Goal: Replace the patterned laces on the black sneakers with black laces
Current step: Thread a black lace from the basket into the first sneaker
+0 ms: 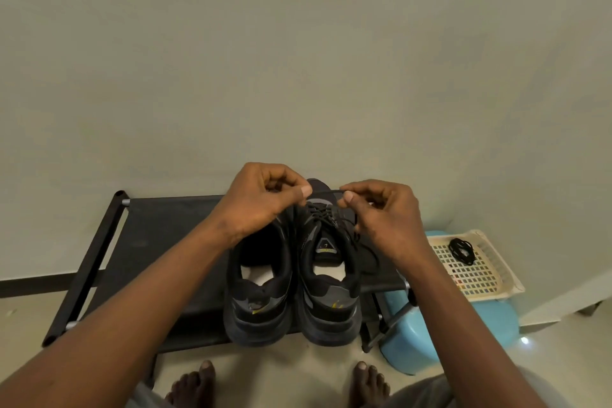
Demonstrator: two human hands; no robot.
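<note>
Two black sneakers stand side by side on a black rack (159, 242), heels toward me. The right sneaker (328, 291) carries a black lace (323, 211) through its lower eyelets, loose toward the tongue. My left hand (261, 199) pinches one end of that lace above the shoe's toe. My right hand (381, 212) pinches the other end, on the shoe's right side. The left sneaker (258, 295) shows no lace where it is visible; my left hand hides its front. A coiled black lace (461, 250) lies in a cream basket (486, 278) at the right.
The cream basket sits on a light blue stool (463, 334) right of the rack. A plain wall rises just behind the rack. My bare feet (281, 384) stand on the pale floor in front of it.
</note>
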